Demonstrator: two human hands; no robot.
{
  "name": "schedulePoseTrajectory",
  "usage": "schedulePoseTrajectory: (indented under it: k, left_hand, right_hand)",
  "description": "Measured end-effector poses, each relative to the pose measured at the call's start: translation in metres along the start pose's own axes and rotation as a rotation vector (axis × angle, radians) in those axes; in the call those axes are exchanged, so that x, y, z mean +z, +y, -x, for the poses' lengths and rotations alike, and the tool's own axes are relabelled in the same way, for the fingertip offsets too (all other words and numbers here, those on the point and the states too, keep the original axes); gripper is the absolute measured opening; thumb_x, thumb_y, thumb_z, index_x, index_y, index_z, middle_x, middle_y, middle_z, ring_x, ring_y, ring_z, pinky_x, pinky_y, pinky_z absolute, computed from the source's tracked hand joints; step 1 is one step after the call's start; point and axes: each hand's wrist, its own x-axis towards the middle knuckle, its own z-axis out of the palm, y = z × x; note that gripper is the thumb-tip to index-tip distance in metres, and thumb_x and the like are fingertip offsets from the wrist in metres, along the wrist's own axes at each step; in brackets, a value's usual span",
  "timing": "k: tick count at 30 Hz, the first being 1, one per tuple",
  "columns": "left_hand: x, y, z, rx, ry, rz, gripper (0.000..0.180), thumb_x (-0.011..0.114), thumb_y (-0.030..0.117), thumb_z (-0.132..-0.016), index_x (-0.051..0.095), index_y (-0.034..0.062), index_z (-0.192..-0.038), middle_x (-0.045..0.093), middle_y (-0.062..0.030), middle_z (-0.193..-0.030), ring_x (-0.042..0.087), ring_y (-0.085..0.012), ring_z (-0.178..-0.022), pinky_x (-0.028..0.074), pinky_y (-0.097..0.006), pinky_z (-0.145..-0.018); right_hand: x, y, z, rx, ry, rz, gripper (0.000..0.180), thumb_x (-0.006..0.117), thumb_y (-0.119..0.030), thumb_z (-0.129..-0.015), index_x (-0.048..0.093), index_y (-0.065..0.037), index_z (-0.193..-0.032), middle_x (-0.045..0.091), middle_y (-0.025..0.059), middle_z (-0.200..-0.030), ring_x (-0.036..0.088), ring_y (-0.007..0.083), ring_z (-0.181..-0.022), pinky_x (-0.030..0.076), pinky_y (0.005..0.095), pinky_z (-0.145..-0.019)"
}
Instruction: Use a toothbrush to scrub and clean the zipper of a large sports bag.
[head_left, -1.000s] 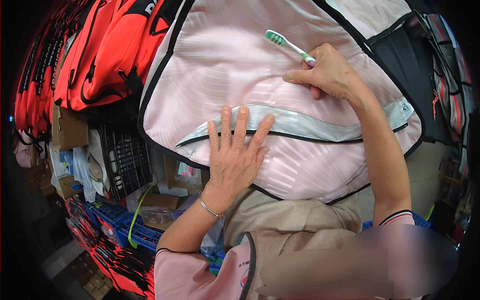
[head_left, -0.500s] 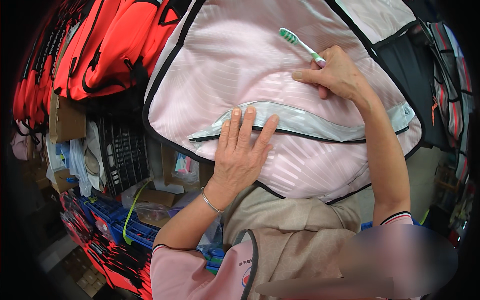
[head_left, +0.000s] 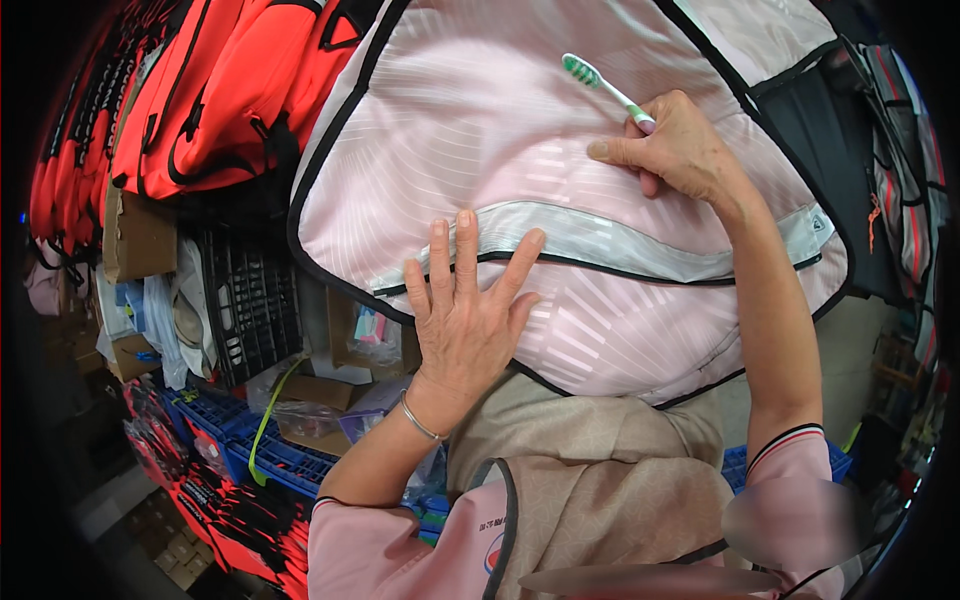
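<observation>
A pale pink fabric piece (head_left: 400, 150) with black-bound edges and white line patterns is spread in front of me, partly over my lap. Across its lower part runs a light grey strip (head_left: 620, 243) with a dark lower edge, curving from left to right. My left hand (head_left: 470, 315) lies flat with fingers spread over the strip's left part. In my right hand (head_left: 675, 150) is a toothbrush (head_left: 612, 92), white with a purple handle end and green bristles. Its head points up and left, above the fabric. The fingers under the handle are partly hidden.
Red backpacks (head_left: 225, 95) are piled at the upper left. Below them stand a black plastic crate (head_left: 250, 300), a cardboard box (head_left: 140, 240) and blue crates (head_left: 290, 465). More red items (head_left: 235, 515) lie at the lower left. Grey bags with red stripes (head_left: 900, 170) hang at the right.
My left hand has shifted slightly left along the strip, and its fingers have spread wider. The right hand and toothbrush have hardly moved.
</observation>
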Motion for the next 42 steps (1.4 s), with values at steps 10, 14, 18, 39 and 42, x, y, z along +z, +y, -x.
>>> schedulePoseTrajectory:
  k: [10,14,18,39,42]
  left_hand:
    - [0.017,-0.014,0.008,0.109,0.142,-0.041,0.063,0.069,0.043,-0.087,0.053,0.0318,-0.147,0.049,-0.0236,-0.145,0.049,-0.0383,-0.133,0.038,-0.046,-0.109]
    - [0.017,-0.014,0.004,0.138,0.187,-0.022,0.062,0.071,0.042,-0.086,0.056,0.031,-0.144,0.052,-0.023,-0.142,0.052,-0.0374,-0.131,0.039,-0.045,-0.106]
    - [0.004,-0.016,-0.001,0.103,0.138,0.048,0.054,0.072,0.037,-0.086,0.062,0.0278,-0.138,0.052,-0.0208,-0.141,0.049,-0.0361,-0.131,0.036,-0.046,-0.107]
    - [0.033,0.026,-0.036,0.375,0.217,0.332,0.059,0.077,0.012,-0.081,0.06,0.0027,-0.136,0.054,-0.0125,-0.144,0.046,-0.0335,-0.138,0.039,-0.044,-0.113]
    - [0.032,0.026,-0.036,0.382,0.216,0.349,0.06,0.079,0.007,-0.078,0.061,0.0014,-0.135,0.057,-0.0139,-0.141,0.048,-0.0359,-0.136,0.042,-0.045,-0.111]
  right_hand:
    - [0.0,-0.003,0.002,-0.008,-0.009,0.033,0.042,0.081,-0.036,-0.077,0.059,-0.006,-0.056,0.055,0.0035,-0.045,0.05,0.0085,-0.039,0.036,0.0245,-0.04]
    - [-0.002,-0.005,0.006,0.017,0.006,0.043,0.039,0.08,-0.036,-0.078,0.062,-0.004,-0.061,0.057,0.0039,-0.048,0.051,0.009,-0.04,0.038,0.0248,-0.041]
    - [-0.003,-0.007,0.013,0.047,-0.014,0.103,0.036,0.078,-0.034,-0.08,0.068,0.0,-0.072,0.064,0.0072,-0.057,0.061,0.0182,-0.05,0.049,0.0347,-0.052]
    - [-0.015,0.066,0.137,-0.473,0.241,0.505,0.041,0.067,-0.007,-0.088,0.066,-0.016,-0.128,0.062,0.0037,-0.082,0.064,0.0189,-0.07,0.051,0.0324,-0.058]
    - [-0.007,0.068,0.135,-0.495,0.25,0.657,0.045,0.068,-0.007,-0.083,0.067,-0.017,-0.127,0.062,0.0032,-0.083,0.065,0.0197,-0.07,0.052,0.0329,-0.056]
